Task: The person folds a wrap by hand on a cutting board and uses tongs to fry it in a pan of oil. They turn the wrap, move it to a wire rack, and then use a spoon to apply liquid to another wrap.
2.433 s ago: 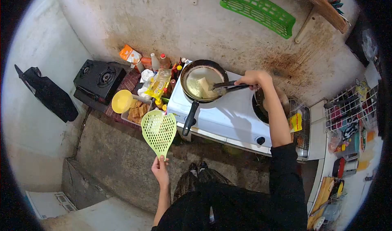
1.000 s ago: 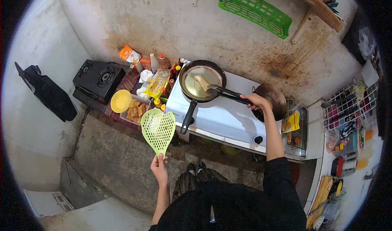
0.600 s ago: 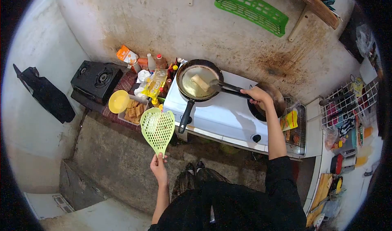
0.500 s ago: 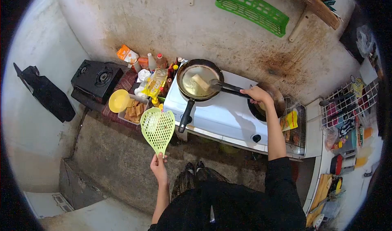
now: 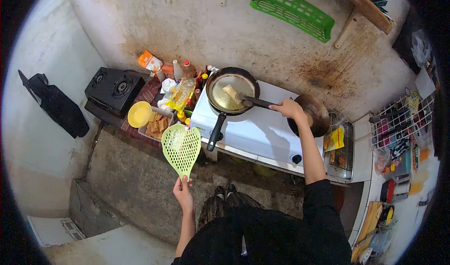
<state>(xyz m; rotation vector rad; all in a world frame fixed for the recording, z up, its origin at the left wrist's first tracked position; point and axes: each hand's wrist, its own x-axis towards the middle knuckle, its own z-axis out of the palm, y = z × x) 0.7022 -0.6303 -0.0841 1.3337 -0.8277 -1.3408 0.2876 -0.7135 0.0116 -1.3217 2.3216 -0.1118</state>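
My left hand [image 5: 184, 192] is closed around the handle of a light green perforated strainer [image 5: 182, 147], which is held up in front of the stove's left side. My right hand [image 5: 287, 109] grips dark tongs [image 5: 260, 102] that reach left into a black frying pan [image 5: 216, 132]. At the tongs' tips, a pale rectangular piece of food [image 5: 230, 91] sits in the pan's oil. The pan stands on the left of a white stove [image 5: 269, 150]. Beside my right hand, a dark wok [image 5: 316, 112] occupies the stove's right side, partly covered by my forearm.
Left of the stove stand a tray of browned pieces [image 5: 158, 125], a yellow bowl [image 5: 139, 114] and several bottles [image 5: 188, 69]. A black two-burner stove [image 5: 115, 89] lies farther left. Right of the white stove is a metal rack [image 5: 344, 159] with a yellow packet [image 5: 333, 139].
The tongs have closed in, their arms now together at the pale piece. My right hand has shifted slightly left. The strainer stays almost where it was, and the view has moved a little.
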